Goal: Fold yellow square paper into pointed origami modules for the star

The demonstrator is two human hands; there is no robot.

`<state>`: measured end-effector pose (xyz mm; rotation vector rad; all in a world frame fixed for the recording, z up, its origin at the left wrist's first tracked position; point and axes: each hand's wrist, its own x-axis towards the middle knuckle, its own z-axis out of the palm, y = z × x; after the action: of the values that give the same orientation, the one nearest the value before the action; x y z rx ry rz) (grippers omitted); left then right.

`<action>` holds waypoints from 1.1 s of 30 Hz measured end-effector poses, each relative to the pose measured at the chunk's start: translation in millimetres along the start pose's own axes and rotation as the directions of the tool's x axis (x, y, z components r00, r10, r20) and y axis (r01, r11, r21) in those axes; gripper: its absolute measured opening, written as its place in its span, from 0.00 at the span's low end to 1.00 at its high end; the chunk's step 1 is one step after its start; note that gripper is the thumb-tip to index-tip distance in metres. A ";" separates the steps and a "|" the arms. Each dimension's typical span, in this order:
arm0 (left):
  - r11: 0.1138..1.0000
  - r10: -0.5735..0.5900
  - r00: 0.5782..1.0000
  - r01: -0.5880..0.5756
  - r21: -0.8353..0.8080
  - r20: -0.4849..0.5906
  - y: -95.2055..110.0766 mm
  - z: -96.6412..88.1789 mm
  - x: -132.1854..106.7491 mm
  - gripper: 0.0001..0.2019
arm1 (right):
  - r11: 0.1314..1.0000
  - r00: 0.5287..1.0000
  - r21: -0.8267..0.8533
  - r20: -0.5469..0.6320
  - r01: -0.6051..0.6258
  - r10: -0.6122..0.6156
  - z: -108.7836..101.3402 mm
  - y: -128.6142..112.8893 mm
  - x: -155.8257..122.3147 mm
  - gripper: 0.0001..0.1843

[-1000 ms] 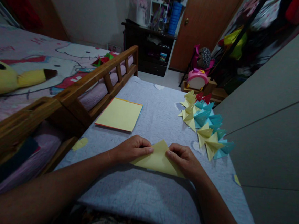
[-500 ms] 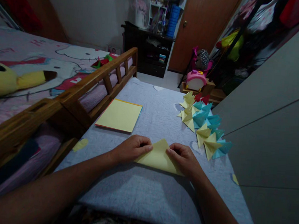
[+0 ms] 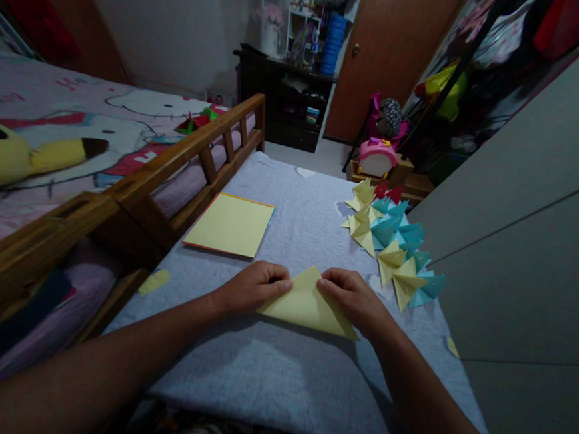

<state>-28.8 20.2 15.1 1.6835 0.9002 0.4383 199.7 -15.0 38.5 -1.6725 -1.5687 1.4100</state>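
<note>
A pale yellow sheet of paper [image 3: 307,305], folded over into a triangle, lies between my hands with its peak pointing away from me. My left hand [image 3: 256,286] pinches its left sloping edge between thumb and fingers. On the other side my right hand [image 3: 353,295] grips the right sloping edge close to the peak, thumb on top. Both palms hide the paper's outer parts in places. Beyond my left hand rests a square stack of coloured paper [image 3: 231,224], yellow on top with red, orange and blue edges showing.
Several folded paper cranes [image 3: 392,242] in yellow, blue and red stand along the right side of the cloth-covered surface [image 3: 277,376]. A wooden bed rail [image 3: 173,161] borders it on the left. A pale cabinet [image 3: 531,263] rises at the right.
My right hand has shifted slightly left and up along the paper's edge, nearer the peak, showing more of the right corner. My left hand keeps its grip. The view has moved a little.
</note>
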 end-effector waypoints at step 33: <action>0.843 0.222 0.957 -0.093 0.530 -0.185 -13.9 6.9 3.5 0.13 | 0.797 0.972 -0.604 -0.186 0.002 -0.143 15.5 -4.1 17.1 0.12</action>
<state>-26.5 19.6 -0.6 2.2484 1.1304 0.5549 181.4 -3.1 29.8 -1.9961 -2.0516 0.6636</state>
